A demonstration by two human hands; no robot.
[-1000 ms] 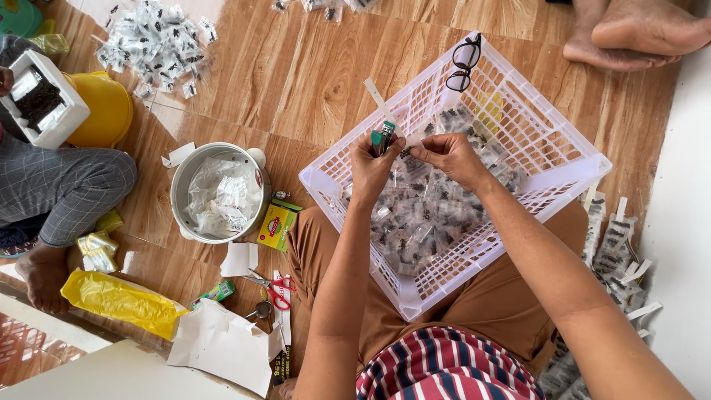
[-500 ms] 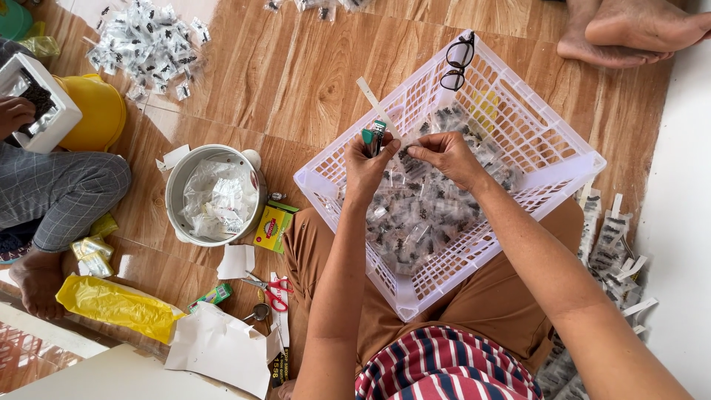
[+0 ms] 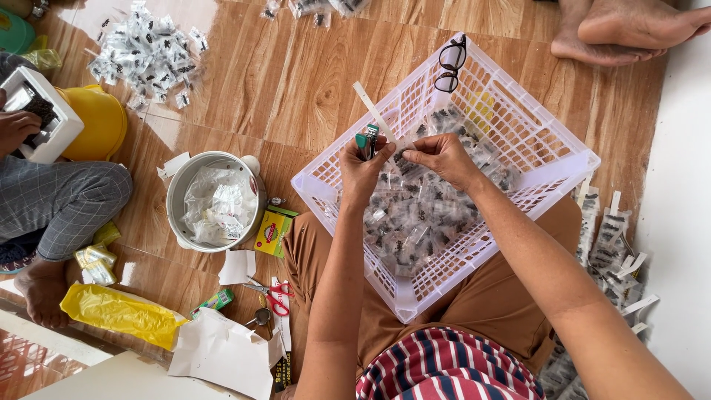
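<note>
I hold both hands together above a white plastic lattice basket (image 3: 548, 141) that rests on my lap. My left hand (image 3: 361, 172) grips a small green stapler-like tool (image 3: 367, 139) upright. My right hand (image 3: 438, 157) pinches a small clear packet beside the tool, and a thin white strip (image 3: 370, 110) sticks up and to the left from between my hands. The basket is filled with several small clear packets (image 3: 415, 222) holding dark pieces. A pair of black glasses (image 3: 452, 64) hangs on the basket's far rim.
A metal pot (image 3: 216, 201) with clear bags sits to the left beside a small green and yellow box (image 3: 274, 231), red scissors (image 3: 275, 296), white paper (image 3: 222, 350) and a yellow bag (image 3: 118, 314). Another person (image 3: 52, 200) sits at far left. Packets lie heaped at top left (image 3: 147, 53) and right (image 3: 612, 244). Bare feet (image 3: 622, 30) are at top right.
My hands have stayed over the basket, working the tool and packet together with small shifts. The other person's hand has moved onto the white box at far left.
</note>
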